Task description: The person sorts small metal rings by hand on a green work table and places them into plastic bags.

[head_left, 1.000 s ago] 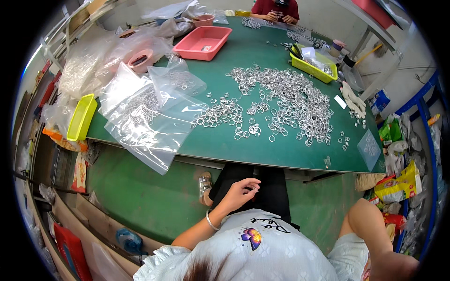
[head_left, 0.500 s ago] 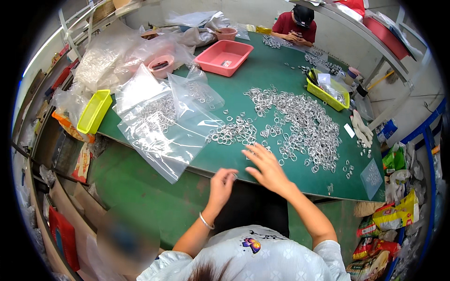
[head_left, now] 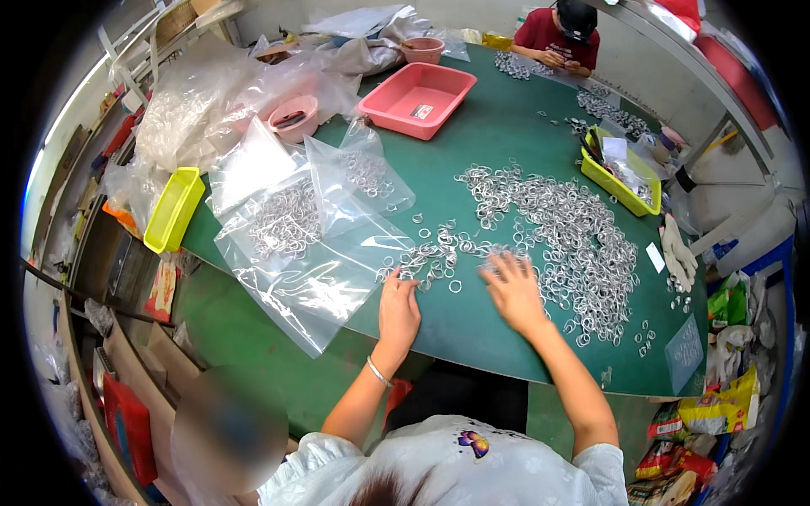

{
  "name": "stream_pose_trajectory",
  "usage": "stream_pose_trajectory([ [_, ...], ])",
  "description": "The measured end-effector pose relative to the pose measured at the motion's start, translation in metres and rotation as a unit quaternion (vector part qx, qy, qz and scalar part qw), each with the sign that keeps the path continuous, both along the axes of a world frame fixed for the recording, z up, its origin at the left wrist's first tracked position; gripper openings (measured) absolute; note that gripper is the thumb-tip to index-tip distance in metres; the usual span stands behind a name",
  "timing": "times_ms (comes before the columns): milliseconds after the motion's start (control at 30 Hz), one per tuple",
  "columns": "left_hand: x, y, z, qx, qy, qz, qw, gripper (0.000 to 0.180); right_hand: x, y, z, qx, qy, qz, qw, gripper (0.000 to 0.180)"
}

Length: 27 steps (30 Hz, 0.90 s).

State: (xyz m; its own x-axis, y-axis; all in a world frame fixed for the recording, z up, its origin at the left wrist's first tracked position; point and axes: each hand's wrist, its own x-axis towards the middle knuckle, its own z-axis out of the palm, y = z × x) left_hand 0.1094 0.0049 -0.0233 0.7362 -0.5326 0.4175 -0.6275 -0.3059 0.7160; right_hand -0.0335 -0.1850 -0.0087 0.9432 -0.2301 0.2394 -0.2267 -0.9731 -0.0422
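Note:
Small silvery metal rings lie on a green table [head_left: 439, 337]. The large heap [head_left: 582, 244] spreads right of centre, and a smaller cluster [head_left: 434, 257] lies to its left. My right hand [head_left: 512, 291] is open, fingers spread over rings between the heap and the cluster. My left hand [head_left: 398, 310] reaches the left edge of the small cluster, beside a clear plastic bag [head_left: 337, 295]. Its fingers are stretched forward and the thumb stands apart; I make out nothing held in it. More rings [head_left: 287, 221] lie in the clear bags.
A pink tray [head_left: 419, 99], a pink bowl [head_left: 294, 118] and plastic sheeting [head_left: 198, 110] are at the far left. A yellow-green basket [head_left: 620, 173] with items and white gloves [head_left: 677, 253] lie at the right. A co-worker [head_left: 557, 38] sits across with rings.
Both hands have moved forward over the table. My left hand has gone from the table edge to the small cluster; my right has come down onto rings. The view has shifted slightly.

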Motion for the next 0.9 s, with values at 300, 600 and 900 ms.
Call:
stream_pose_trajectory([
  [300, -0.005, 0.032, 0.013, -0.036, 0.067, -0.016, 0.997, 0.019, 0.044, 0.013, 0.032, 0.12, -0.156, 0.018, 0.98, 0.031],
  [600, 0.018, 0.053, 0.012, 0.06, -0.021, 0.028, 0.998, 0.02, 0.113, 0.086, 0.008, 0.179, -0.075, 0.2, 0.96, 0.041],
  [900, 0.034, 0.042, 0.031, -0.02, -0.012, 0.065, 0.998, 0.023, 0.12, 0.095, 0.003, 0.261, -0.06, 0.157, 0.95, 0.041],
])
